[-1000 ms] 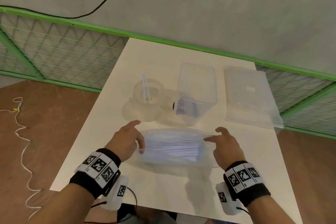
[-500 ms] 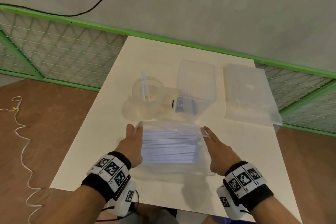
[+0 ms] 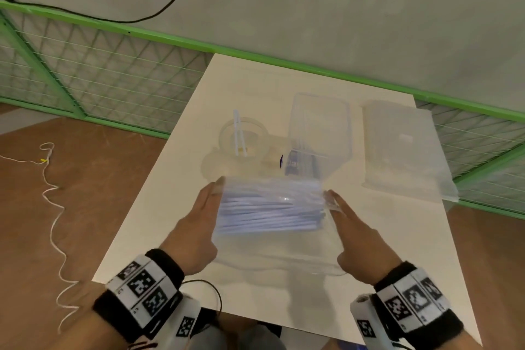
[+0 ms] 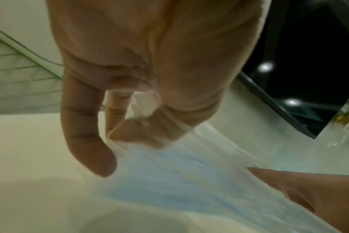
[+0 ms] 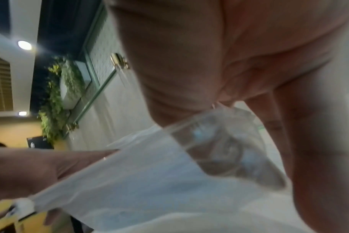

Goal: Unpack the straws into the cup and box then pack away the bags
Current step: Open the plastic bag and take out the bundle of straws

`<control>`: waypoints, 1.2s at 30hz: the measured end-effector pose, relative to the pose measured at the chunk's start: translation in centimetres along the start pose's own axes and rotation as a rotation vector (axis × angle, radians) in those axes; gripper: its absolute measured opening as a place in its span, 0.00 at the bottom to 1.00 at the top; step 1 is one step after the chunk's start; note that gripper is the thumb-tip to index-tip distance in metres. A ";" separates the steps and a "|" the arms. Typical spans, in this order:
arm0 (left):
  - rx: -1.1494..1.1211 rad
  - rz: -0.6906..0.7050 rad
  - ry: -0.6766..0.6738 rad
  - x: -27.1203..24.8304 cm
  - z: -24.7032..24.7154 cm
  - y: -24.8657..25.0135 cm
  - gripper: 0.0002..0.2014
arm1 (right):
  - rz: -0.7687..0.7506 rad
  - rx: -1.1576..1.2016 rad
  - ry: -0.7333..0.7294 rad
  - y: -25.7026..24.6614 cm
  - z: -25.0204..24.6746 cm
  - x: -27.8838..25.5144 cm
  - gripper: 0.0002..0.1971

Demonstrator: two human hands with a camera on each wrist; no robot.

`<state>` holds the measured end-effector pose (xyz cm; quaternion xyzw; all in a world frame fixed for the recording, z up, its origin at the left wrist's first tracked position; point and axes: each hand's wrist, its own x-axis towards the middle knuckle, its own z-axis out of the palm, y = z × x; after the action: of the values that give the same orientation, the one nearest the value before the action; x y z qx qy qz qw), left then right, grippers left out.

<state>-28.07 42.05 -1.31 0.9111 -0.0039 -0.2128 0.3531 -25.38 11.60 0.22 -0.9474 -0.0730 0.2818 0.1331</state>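
Note:
A clear bag of white straws (image 3: 270, 207) hangs just above the near middle of the white table (image 3: 159, 224), held between both hands. My left hand (image 3: 203, 216) pinches its left edge; in the left wrist view the thumb (image 4: 147, 130) lies under the plastic against the fingers. My right hand (image 3: 352, 230) pinches the right edge, and the bag (image 5: 139, 181) wraps over that thumb. Behind the bag stand a clear cup (image 3: 250, 148) with two straws (image 3: 238, 133) and a clear box (image 3: 321, 128) with some straws and a dark label inside.
A flat stack of clear plastic (image 3: 403, 150) lies at the table's right rear. A green mesh fence (image 3: 113, 77) runs behind and beside the table. A white cord (image 3: 54, 207) trails on the brown floor to the left.
Both hands closed in on the bag's two ends, took hold of it, and raised it off the table toward the cup and box.

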 end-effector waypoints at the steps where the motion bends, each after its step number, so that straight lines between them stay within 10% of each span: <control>1: -0.016 -0.006 0.012 -0.1 0.6 -0.2 0.54 | 0.004 -0.022 -0.014 -0.1 0.5 -0.1 0.57; 36: 0.224 -0.095 -0.060 5.3 4.5 -1.7 0.56 | 0.075 0.152 0.107 1.7 2.6 2.5 0.47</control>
<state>-25.23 39.59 -7.47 0.9372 0.0052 -0.2546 0.2385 -24.63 11.08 -3.61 -0.9503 -0.0088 0.2404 0.1977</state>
